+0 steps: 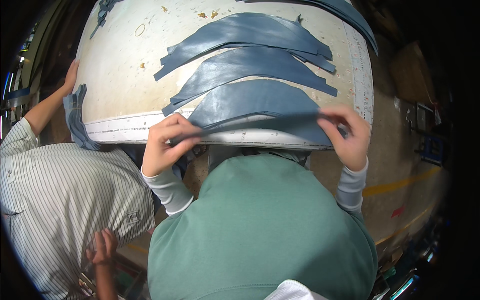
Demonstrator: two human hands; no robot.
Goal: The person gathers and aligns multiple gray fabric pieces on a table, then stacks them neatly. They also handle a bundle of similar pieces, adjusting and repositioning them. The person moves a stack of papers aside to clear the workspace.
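Observation:
A dark blue leather strip, smeared by motion, stretches between my two hands above the table's near edge. My left hand pinches one end of it, thumb against fingers. The other end is gripped in my right hand, whose fingers are blurred. Just beyond the strip lies a curved blue leather piece, partly covered by my hands and the strip. Two more groups of overlapping curved leather pieces, a middle one and a far one, lie behind it in arched rows.
The pale, stained table has a rubber band on it. A banded bundle of blue strips hangs over its left corner. More leather lies at the far right. A co-worker in a striped shirt is at my left.

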